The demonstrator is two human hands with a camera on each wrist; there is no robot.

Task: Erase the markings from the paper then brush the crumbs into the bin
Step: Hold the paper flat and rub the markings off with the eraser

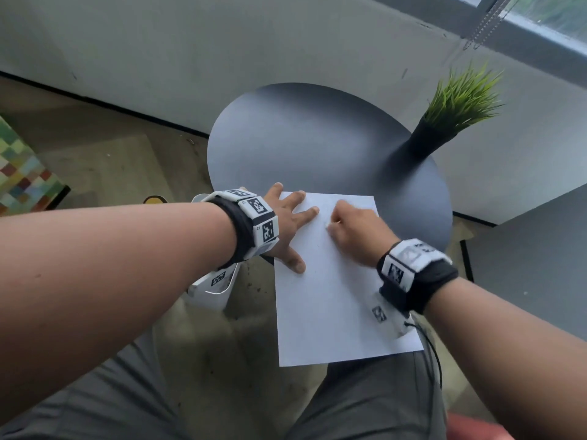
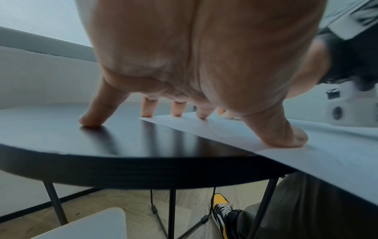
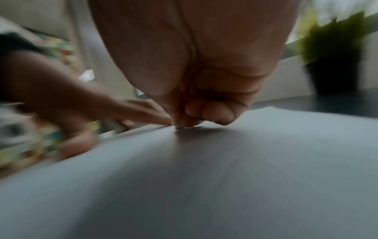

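A white paper (image 1: 333, 296) lies on the round dark table (image 1: 301, 138), its near end hanging over the table's edge above my lap. My left hand (image 1: 290, 225) presses flat on the sheet's far left corner, fingers spread; the little finger (image 2: 92, 116) rests on bare table, the thumb (image 2: 286, 135) on the paper (image 2: 306, 155). My right hand (image 1: 352, 227) is curled just right of it, fingertips (image 3: 184, 122) down on the paper (image 3: 225, 177), pinching a small pale eraser (image 1: 330, 229), blurred. Only faint specks show on the sheet. A white bin (image 1: 216, 282) stands on the floor under my left wrist.
A green plant in a black pot (image 1: 425, 138) stands at the table's far right edge. A second dark surface (image 1: 540, 265) lies to the right, a checkered block (image 1: 22, 176) on the floor at left. My yellow-and-black shoe (image 2: 220, 208) is under the table, among thin metal legs (image 2: 171, 213).
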